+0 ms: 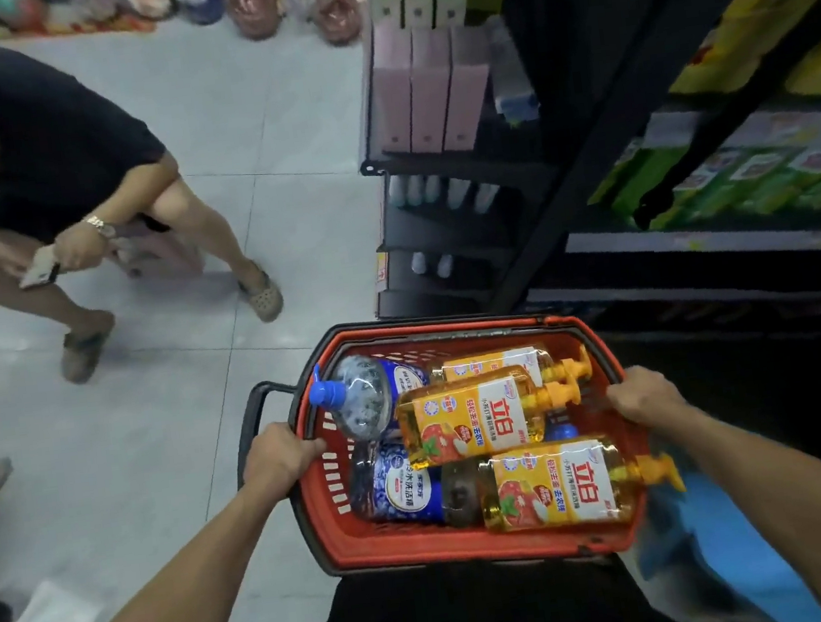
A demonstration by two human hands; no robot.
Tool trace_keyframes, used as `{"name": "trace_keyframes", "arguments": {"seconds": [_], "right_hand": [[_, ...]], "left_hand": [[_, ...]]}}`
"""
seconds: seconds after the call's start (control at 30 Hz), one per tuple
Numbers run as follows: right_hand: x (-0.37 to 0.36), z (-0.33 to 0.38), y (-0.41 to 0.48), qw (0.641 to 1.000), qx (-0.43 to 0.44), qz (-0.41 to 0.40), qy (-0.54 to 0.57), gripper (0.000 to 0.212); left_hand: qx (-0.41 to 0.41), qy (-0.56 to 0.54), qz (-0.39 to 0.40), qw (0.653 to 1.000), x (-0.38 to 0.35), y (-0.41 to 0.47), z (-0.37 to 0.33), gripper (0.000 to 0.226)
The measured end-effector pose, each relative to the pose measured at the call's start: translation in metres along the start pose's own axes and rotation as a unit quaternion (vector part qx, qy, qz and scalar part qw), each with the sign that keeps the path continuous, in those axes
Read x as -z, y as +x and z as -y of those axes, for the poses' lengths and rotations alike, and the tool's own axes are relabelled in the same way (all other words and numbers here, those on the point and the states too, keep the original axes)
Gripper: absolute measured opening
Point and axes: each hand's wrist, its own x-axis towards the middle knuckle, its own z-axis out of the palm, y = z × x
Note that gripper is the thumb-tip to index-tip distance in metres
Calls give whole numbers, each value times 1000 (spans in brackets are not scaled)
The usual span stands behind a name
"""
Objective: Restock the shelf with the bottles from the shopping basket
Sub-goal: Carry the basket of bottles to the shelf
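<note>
Left hand grips the left rim of the red shopping basket; fingers curled over the edge and clamped on it. Right hand grips the right rim the same way, fingers closed round the edge. Basket held roughly level in front of the body, above the tiled floor, near the foot of the dark shelf. Black handle hangs outside the left rim, just beside the left hand.

Contents: three yellow pump bottles on their sides, pumps pointing right; one rests on top of the others. Two blue bottles along the left side, the far one tilted with its blue cap against the left wall. All bottles in the basket, none in either hand.

Shelf stock: pink boxes on an upper tier, green packs further right.

Another person in a dark top crouches on the floor, far left, well apart from the basket
</note>
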Motion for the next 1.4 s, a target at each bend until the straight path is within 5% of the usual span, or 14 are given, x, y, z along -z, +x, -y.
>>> {"name": "trace_keyframes", "arguments": {"seconds": [0.33,0.53,0.73,0.93,1.27,1.4], "right_hand": [[47,33,102,977,156,107,-93,20],[59,58,154,937,281,146,-145,25],[42,71,173,904,306,119,-275,29],[-2,78,181,848,329,105,-401,30],[-126,101,257,806,368,104,-452,22],[-183,114,310,801,378,107,-452,18]], "left_hand": [[168,-93,-45,980,-71,-74,1,34],[291,-221,-75,928,-177,-154,-6,34],[360,-301,-42,882,-277,-193,-4,32],[419,-337,-5,843,-365,-197,8,47],[506,-405,12,762,-495,-142,20,47],[499,-403,-9,767,-538,-82,28,53]]}}
